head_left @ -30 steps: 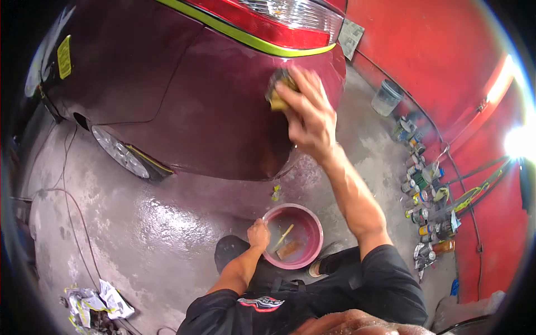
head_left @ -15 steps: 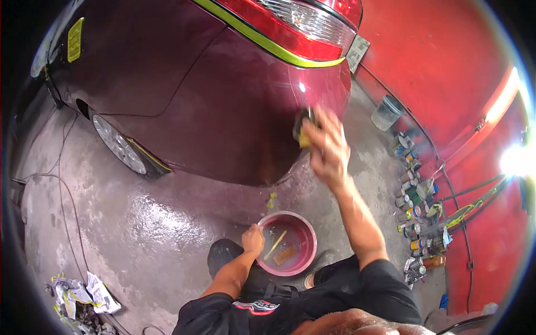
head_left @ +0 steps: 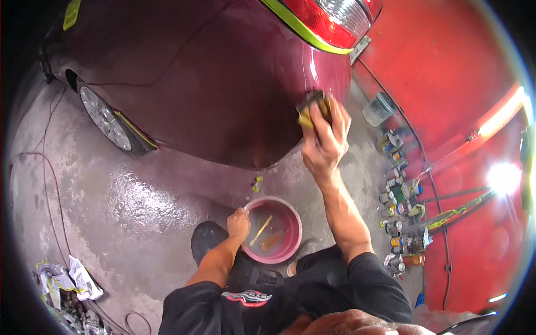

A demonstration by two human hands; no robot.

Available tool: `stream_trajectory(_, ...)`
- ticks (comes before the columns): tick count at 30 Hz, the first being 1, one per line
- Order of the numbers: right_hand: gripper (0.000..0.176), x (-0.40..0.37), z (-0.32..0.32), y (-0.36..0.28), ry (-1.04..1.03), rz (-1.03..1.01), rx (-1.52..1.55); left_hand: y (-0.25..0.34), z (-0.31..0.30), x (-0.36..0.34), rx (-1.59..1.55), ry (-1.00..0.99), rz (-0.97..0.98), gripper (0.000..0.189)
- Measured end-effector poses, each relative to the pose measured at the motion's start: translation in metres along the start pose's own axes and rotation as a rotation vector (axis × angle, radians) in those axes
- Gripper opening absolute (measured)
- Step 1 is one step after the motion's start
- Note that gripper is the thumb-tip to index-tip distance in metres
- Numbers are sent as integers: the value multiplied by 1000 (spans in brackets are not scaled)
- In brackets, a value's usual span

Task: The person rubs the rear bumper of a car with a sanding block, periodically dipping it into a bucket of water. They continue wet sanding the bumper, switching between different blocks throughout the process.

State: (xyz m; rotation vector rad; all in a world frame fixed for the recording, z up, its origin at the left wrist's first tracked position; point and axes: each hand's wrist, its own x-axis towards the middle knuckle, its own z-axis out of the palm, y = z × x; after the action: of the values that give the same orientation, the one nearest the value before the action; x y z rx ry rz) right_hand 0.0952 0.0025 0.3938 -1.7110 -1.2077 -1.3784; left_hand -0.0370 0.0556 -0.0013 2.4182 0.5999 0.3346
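Observation:
My right hand (head_left: 325, 142) is closed around a yellow sponge (head_left: 305, 119) with a dark sheet or pad on its far side. It is at the rounded corner of a dark maroon car bumper (head_left: 223, 114); whether the pad touches the paint is hard to tell. My left hand (head_left: 238, 224) grips the left rim of a pink basin (head_left: 296, 220), which stands between my legs. Inside the basin are cloudy water, a thin yellowish stick (head_left: 261, 230) and a brown rectangular piece (head_left: 272, 241).
Yellow-green tape edges the tail light (head_left: 329, 28). Several paint cans (head_left: 396, 209) line the red wall (head_left: 424, 67), near a grey bucket (head_left: 378, 109). Cables (head_left: 49, 190) and crumpled masking paper (head_left: 84, 282) lie on the wet floor at left.
The view has shifted, so the car and basin appear farther left and higher. My right hand and sponge have turned at the bumper corner. My left hand stays on the basin rim.

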Motion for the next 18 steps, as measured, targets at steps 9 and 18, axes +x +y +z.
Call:
stream_trajectory(9, 40, -3, 3, -1, 7, -7, -50, 1, 2, -3, 37, -44, -15, 28)
stream_trajectory(18, 31, -34, 2, 8, 135, 361, 23, 4, 1, -3, 41, -111, -67, 31)
